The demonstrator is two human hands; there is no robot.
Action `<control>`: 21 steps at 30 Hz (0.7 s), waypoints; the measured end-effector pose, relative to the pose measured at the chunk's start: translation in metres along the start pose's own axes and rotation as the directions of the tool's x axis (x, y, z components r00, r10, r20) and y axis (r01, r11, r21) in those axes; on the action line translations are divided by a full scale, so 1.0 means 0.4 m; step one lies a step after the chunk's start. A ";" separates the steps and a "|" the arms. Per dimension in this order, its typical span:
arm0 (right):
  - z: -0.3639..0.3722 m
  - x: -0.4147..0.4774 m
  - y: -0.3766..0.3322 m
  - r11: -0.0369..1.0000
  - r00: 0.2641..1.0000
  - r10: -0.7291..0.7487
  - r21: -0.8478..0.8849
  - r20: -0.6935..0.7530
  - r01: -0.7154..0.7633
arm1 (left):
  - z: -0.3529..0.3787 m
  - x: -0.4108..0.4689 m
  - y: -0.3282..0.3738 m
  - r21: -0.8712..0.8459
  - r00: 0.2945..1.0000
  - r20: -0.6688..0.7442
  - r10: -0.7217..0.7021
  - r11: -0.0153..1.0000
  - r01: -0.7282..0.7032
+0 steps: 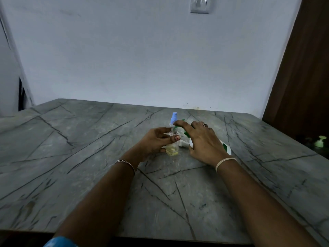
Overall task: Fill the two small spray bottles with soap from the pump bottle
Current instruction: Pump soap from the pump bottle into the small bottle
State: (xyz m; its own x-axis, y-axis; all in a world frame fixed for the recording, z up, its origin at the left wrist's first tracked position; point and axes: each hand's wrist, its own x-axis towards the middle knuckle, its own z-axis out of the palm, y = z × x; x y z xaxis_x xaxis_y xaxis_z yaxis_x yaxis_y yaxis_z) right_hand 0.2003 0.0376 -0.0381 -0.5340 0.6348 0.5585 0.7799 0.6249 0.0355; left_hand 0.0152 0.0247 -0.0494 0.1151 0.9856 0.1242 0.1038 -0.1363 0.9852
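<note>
A small clear spray bottle [172, 150] stands uncapped on the grey stone table [89, 157], with yellowish soap in its lower part. My left hand [156, 141] grips its upper body. My right hand [201, 139] lies over the white pump bottle [227, 147], whose green pump head [178, 126] points its spout over the small bottle's mouth; the fingers press on the pump. Just behind stands a second small spray bottle with a blue spray cap [173, 118]. A white spray cap [184, 144] lies on the table between the bottles.
A pale wall rises right behind the table's far edge. A brown wooden panel [302, 77] stands at the right. Low at the far right, off the table, sits another bottle with a light green pump [320, 141].
</note>
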 end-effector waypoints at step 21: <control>0.010 0.004 0.006 1.000 1.000 -0.006 -0.003 -0.005 0.006 | 0.001 0.011 -0.013 0.147 0.998 -0.051 0.033 0.989 -0.025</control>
State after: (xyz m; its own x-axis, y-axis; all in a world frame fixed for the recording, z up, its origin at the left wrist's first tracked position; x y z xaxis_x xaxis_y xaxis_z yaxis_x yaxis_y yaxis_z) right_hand 0.1997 0.0419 -0.0405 -0.5371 0.6284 0.5627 0.7774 0.6276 0.0411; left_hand 0.0157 0.0298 -0.0540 0.0674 0.9844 0.1624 0.2453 -0.1742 0.9537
